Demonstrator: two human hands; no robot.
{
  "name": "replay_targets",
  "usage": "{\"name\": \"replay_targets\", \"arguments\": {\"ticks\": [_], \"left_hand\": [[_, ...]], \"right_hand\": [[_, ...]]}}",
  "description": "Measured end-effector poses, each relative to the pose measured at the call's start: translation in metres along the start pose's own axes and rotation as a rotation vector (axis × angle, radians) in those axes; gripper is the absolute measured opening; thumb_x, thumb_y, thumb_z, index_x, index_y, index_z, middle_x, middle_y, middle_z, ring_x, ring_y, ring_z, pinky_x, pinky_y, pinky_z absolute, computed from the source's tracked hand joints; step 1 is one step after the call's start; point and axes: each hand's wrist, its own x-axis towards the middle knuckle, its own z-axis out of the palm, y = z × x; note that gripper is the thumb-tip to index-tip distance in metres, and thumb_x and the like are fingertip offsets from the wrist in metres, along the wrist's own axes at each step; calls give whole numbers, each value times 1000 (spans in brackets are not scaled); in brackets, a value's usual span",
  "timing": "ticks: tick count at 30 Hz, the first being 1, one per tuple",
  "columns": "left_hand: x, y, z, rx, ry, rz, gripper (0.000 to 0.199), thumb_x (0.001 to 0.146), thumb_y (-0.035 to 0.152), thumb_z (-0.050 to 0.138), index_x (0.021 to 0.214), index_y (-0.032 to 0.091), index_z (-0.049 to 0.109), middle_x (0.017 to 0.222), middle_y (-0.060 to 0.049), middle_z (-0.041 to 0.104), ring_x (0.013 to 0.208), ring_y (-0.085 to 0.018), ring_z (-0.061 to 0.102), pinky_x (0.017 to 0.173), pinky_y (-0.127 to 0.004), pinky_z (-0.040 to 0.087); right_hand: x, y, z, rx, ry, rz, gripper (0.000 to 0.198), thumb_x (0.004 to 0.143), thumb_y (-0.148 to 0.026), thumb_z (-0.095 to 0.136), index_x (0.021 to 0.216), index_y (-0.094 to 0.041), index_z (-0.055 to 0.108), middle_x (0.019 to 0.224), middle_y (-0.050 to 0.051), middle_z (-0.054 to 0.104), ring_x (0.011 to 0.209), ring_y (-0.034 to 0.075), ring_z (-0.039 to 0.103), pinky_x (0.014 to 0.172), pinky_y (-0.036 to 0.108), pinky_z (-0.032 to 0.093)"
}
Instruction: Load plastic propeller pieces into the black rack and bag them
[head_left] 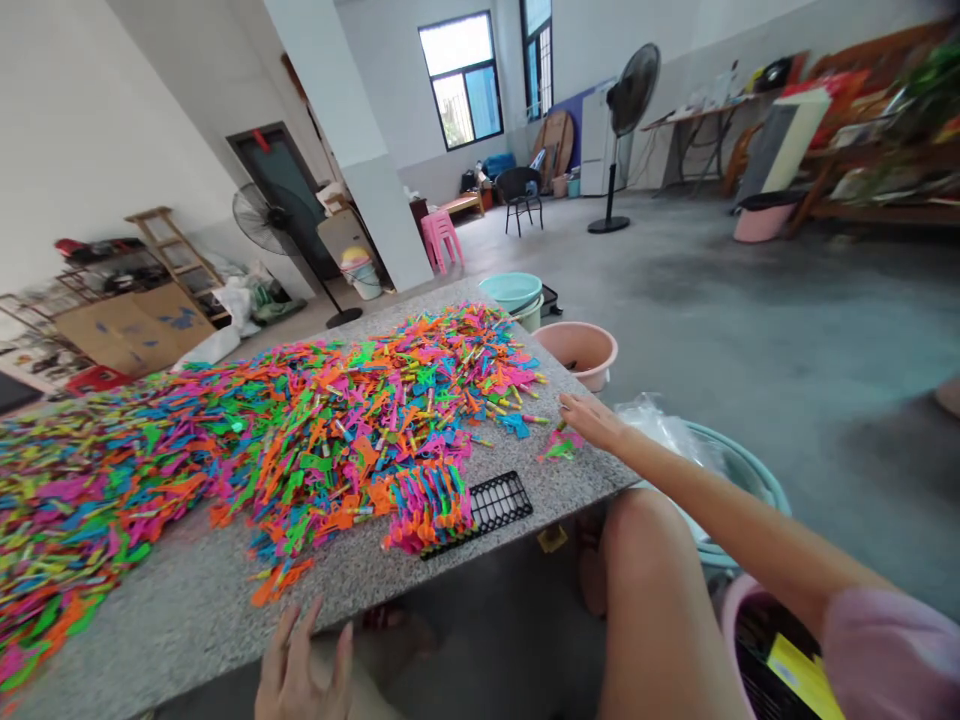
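Hovering left hand [296,680]: fingers spread wide, near the surface's [187,605] front edge
Right hand [591,420]: beside loose gun-shaped toys [559,449]; cannot tell whether its fingers grip any
Black rack [502,502]: part-filled with toy row [429,508], before colourful heap [322,425]

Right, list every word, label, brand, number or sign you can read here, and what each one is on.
No text can be read anywhere in this picture.
Plastic pieces on the table: any print is too small to read.
Yellow sheet in the pink bucket: nothing legible.
Cardboard by the wall: blue marks, too blurred to tell whether they are writing.
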Motion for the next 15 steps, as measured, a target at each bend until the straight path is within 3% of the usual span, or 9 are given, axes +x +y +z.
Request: {"name": "replay_targets", "arguments": {"ticks": [3, 7, 11, 15], "left_hand": [[53, 53, 4, -201, 74, 277, 30, 93, 36, 52, 121, 25, 56, 132, -10, 50, 128, -29, 47, 111, -49, 36], [104, 107, 26, -252, -74, 613, 27, 94, 36, 52, 116, 25, 63, 136, -10, 50, 136, -30, 38, 112, -54, 32], [122, 122, 42, -90, -364, 821, 40, 95, 43, 48, 133, 31, 55, 147, -7, 45, 142, -34, 27, 112, -63, 25], [119, 119, 42, -18, -459, 823, 44, 96, 47, 45, 136, 30, 53, 152, -7, 39, 143, -34, 24, 111, -62, 28]], "right_hand": [[-15, -35, 6, 273, 145, 73, 22, 86, -8, 48, 91, -12, 69, 105, 11, 62, 83, 17, 57, 77, 28, 43], [-30, -103, 31, 823, 253, 217, 14, 80, -18, 55, 84, -14, 67, 74, 2, 62, 65, 14, 54, 64, 25, 42], [-30, -143, 48, 937, 283, 255, 5, 74, -20, 58, 75, -18, 62, 66, -1, 59, 64, 15, 53, 63, 24, 40], [-11, -156, 48, 837, 201, 226, 2, 75, -18, 60, 74, -18, 62, 71, 1, 62, 69, 16, 56, 64, 23, 39]]}}
